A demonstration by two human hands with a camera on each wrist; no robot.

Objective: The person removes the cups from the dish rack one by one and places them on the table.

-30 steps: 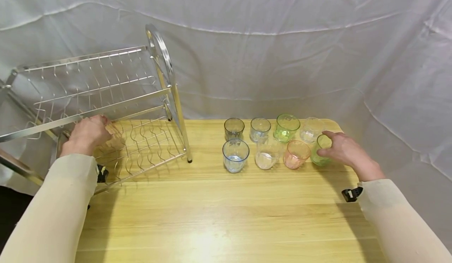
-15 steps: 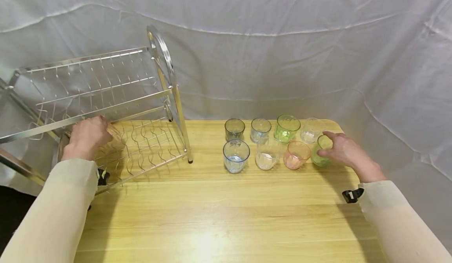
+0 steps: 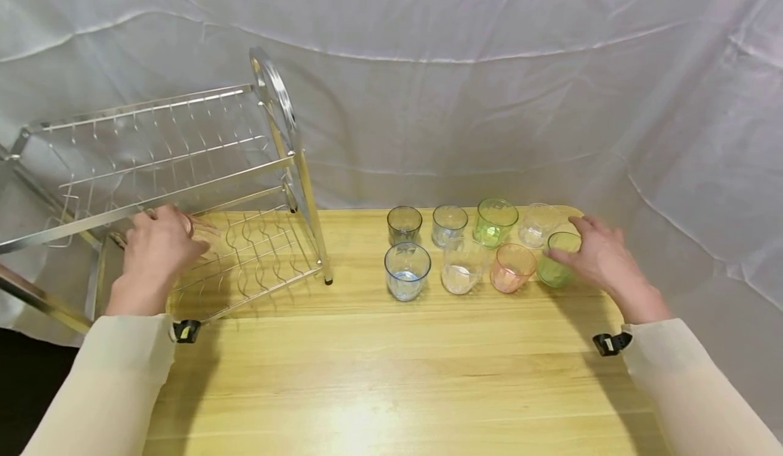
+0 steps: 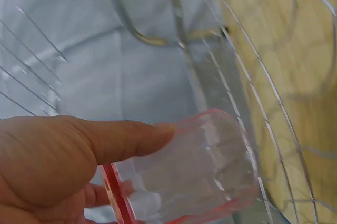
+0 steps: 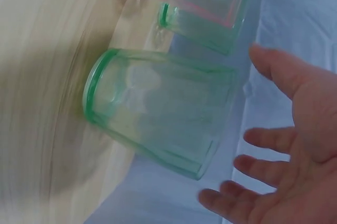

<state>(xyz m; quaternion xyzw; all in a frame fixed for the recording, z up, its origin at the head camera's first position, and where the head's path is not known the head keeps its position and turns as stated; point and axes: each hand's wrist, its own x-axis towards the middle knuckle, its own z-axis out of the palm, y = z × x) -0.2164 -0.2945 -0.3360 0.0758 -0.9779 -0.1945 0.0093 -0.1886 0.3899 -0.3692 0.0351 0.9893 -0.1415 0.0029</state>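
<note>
My left hand (image 3: 155, 255) reaches into the lower tier of the metal dish rack (image 3: 245, 293). In the left wrist view it grips a clear glass with red-pink edges (image 4: 195, 168), thumb along one side and fingers underneath. The glass lies tilted close over the rack wires in that view; from the head, my hand mostly hides it. At the table's far right, my right hand (image 3: 602, 255) is spread beside a green glass (image 3: 555, 274). In the right wrist view this green glass (image 5: 158, 110) stands on the table, with thumb and fingers apart from its wall.
To the left of the green glass are an orange-pink glass (image 3: 512, 270), a clear glass (image 3: 461, 272) and a blue-rimmed glass (image 3: 406, 279). Behind them stand a dark grey glass (image 3: 404, 228), a bluish one (image 3: 449, 228), another green one (image 3: 495, 225) and a clear one (image 3: 537, 228). A grey cloth (image 3: 465, 102) hangs behind.
My left hand has shifted slightly right and toward me within the rack, and the pinkish glass shows more. The right hand's fingers have spread and drawn back from the green glass.
</note>
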